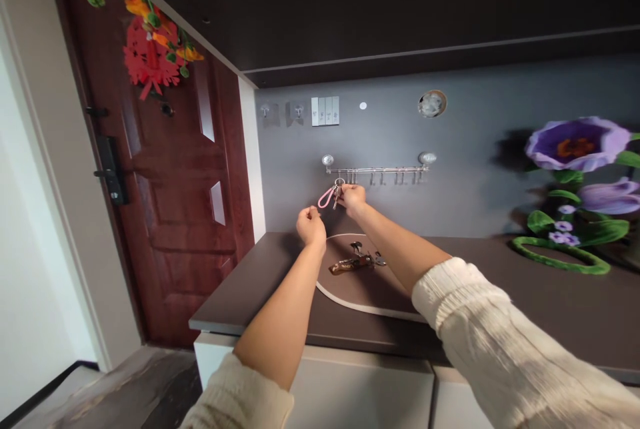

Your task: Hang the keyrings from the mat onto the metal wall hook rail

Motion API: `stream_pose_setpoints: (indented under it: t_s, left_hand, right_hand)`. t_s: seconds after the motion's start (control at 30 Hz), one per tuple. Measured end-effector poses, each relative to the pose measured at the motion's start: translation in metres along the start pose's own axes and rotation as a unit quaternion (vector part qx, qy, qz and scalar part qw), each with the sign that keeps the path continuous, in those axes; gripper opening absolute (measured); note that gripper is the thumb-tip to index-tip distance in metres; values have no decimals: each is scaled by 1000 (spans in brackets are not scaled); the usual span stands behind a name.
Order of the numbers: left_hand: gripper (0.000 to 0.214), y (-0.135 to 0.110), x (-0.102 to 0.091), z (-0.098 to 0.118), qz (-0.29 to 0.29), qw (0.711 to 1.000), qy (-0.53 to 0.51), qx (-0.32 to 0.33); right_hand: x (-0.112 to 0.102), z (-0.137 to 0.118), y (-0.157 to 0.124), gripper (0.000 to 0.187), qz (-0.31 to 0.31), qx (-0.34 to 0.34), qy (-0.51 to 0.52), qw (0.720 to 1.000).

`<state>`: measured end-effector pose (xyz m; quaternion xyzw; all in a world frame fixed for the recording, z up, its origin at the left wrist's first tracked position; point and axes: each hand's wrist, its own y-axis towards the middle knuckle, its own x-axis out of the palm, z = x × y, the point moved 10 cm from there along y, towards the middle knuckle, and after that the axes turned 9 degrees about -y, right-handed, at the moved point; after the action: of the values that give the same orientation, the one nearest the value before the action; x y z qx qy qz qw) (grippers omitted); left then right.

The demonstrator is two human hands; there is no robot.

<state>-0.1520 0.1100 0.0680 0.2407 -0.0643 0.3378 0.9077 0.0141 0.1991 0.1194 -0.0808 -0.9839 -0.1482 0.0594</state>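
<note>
My right hand [353,198] is raised to the left end of a chrome hook rail [376,170] on the grey wall, its fingers pinched on a key ring with a pink strap [327,196] at the first hook. Just below and left of it, my left hand [311,224] is closed in a loose fist near the strap's lower end; what it holds, if anything, is hidden. Under my arms lies a second bunch of keys with a brown fob [356,261] on a round brown tray [345,299] on the cabinet top.
The dark cabinet top [500,296] runs right to large purple felt flowers [580,149]. A red-brown door [170,169] with a black handle stands at left, with red and orange decorations on it. Light switches [325,111] and small hooks sit above the rail.
</note>
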Motion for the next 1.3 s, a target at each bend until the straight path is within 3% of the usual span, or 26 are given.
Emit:
stream_pose_setpoints:
  t_s: [0.3,0.53,0.7,0.8,0.97,1.17,1.3]
  left_hand:
    - [24,2,0,-2,-4,1000,11,-15]
    - [22,3,-1,-3,0,1000,9,-10]
    - [22,0,8,-3,-41,999,-9,-1]
    - [16,-7,22,0,-104,994,-43,-8]
    - [8,-35,54,8,-273,962,-32,-11]
    - [10,-71,76,7,-435,897,71,24]
    - [22,-89,85,-6,-519,843,137,47]
  right_hand:
    - [-3,19,9,18,4,12,-13,1000]
    - [-11,17,11,13,-10,-17,-75,997]
    - [-17,10,1,12,-37,-18,-102,994]
    - [-24,3,-12,10,-51,-16,-118,992]
    - [-43,-7,-35,11,-72,-19,-109,991]
    - [-78,-1,-58,11,-73,-70,-158,982]
    - [-101,12,-70,12,-64,-114,-258,957]
